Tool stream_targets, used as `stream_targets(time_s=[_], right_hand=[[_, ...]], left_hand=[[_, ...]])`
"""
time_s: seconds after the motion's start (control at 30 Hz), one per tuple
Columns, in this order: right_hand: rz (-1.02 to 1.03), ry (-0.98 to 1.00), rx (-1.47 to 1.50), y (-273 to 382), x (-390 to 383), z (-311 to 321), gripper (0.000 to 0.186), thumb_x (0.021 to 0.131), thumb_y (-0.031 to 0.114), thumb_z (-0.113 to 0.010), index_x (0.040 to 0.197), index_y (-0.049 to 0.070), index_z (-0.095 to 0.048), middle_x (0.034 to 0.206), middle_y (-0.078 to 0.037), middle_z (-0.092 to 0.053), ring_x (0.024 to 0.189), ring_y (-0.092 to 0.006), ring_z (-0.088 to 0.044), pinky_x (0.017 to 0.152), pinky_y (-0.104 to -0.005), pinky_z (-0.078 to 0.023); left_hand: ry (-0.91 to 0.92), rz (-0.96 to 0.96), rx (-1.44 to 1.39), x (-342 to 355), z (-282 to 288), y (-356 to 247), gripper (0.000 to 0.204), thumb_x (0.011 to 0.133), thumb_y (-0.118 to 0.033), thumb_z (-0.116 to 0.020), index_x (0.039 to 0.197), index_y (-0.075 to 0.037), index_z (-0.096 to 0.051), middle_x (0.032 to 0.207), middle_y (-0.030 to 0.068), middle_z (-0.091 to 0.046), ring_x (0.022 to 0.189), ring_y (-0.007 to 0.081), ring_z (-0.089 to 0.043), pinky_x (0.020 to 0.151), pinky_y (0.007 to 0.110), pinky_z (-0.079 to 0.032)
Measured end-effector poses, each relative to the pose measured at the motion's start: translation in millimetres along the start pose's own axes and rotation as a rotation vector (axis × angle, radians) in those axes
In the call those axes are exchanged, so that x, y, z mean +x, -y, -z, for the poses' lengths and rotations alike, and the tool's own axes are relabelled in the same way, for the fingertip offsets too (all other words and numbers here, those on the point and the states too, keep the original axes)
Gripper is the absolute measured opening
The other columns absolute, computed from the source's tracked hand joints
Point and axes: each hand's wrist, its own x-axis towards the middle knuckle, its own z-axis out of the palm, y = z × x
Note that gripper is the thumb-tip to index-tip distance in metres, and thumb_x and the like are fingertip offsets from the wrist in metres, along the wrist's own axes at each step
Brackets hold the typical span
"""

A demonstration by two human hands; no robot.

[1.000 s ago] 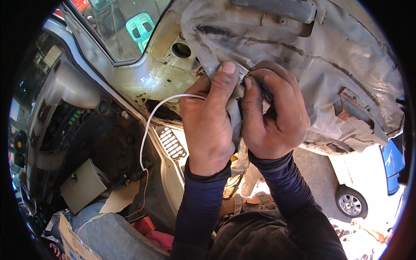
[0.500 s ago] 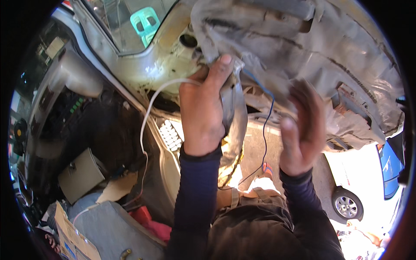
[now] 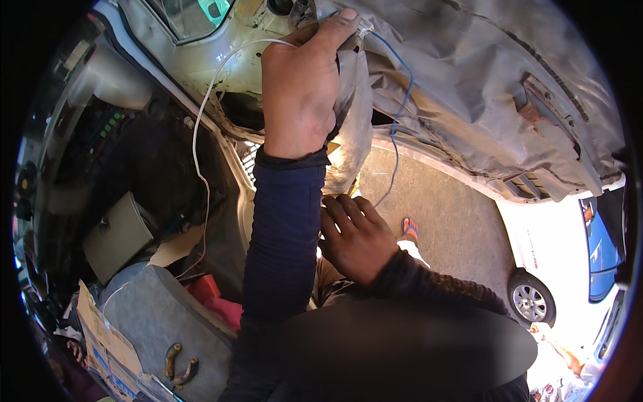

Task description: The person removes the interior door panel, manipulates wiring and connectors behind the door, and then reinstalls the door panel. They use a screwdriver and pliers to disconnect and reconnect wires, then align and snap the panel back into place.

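Observation:
My left hand is raised to the inner side of a vehicle door, thumb pressed on a fold of grey plastic sheet that hangs below it. A white wire runs into the far side of this hand; its end is hidden there. Beside the thumb, a small clear piece shows, and a blue wire curves down from it. Lower down, near my body, my right hand is back up with its fingers loosely bent and apart. The blue wire passes behind the right hand, where its lower end is hidden.
The sheet-covered door panel spans the upper right. At left are a dark dashboard opening with an open grey flap, and a grey seat bearing two curved brownish things. A white vehicle's wheel stands at right.
The right hand has dropped from beside the door panel down and left, below the left hand. The view has tilted lower, so the left hand and door sit higher in the picture.

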Motion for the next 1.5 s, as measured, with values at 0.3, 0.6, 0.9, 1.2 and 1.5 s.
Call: stream_targets(time_s=[0.3, 0.6, 0.9, 1.2, 1.5], right_hand=[[-0.44, 0.148, 0.267, 8, 27, -44, 0.02, 0.086, 0.02, -0.061, 0.098, 0.002, -0.06, 0.085, -0.018, -0.07, 0.074, -0.0348, -0.071, 0.069, -0.0446, -0.057], [-0.32, 0.105, 0.553, -20, 8, -22, 0.014, 0.086, 0.01, -0.064, 0.096, 0.003, -0.068, 0.094, -0.016, -0.071, 0.074, -0.037, -0.069, 0.068, -0.0452, -0.057], [-0.4, -0.041, 0.927, -43, 5, 71, 0.014, 0.086, 0.001, -0.074, 0.099, 0.003, -0.073, 0.082, -0.009, -0.069, 0.066, -0.0166, -0.064, 0.061, -0.0303, -0.05], [-0.513, -0.331, 0.818, -35, 36, 92, 0.016, 0.086, 0.001, -0.077, 0.1, -0.002, -0.071, 0.083, -0.004, -0.069, 0.07, -0.0068, -0.058, 0.066, -0.0237, -0.047], [-0.337, -0.551, 0.547, -23, 70, 90, 0.011, 0.081, 0.004, -0.075, 0.091, 0.002, -0.07, 0.075, -0.012, -0.066, 0.062, -0.027, -0.062, 0.058, -0.0352, -0.05]], left_hand=[[0.014, -0.018, -0.125, -2, -2, 2, 0.024, 0.091, -0.015, -0.074, 0.102, 0.007, -0.074, 0.091, 0.0046, -0.071, 0.079, 0.0095, -0.059, 0.075, 0.026, -0.048], [0.067, -0.033, 0.015, -3, 7, -4, 0.039, 0.095, -0.024, -0.072, 0.12, 0.005, -0.067, 0.119, 0.0102, -0.069, 0.105, 0.0165, -0.063, 0.094, 0.03, -0.048], [-0.236, -0.184, -0.047, -41, 74, -44, 0.042, 0.107, -0.03, -0.044, 0.112, 0.006, -0.067, 0.103, 0.0142, -0.069, 0.081, 0.0179, -0.058, 0.078, 0.031, -0.051], [-0.033, -0.223, 0.23, -72, 70, -75, 0.034, 0.105, -0.03, -0.057, 0.1, 0.003, -0.064, 0.088, 0.0064, -0.065, 0.071, 0.0094, -0.053, 0.063, 0.026, -0.048], [0.004, -0.239, 0.13, -70, 60, -54, 0.029, 0.104, -0.021, -0.06, 0.102, 0.006, -0.068, 0.086, 0.0069, -0.067, 0.069, 0.0103, -0.055, 0.063, 0.026, -0.049]])
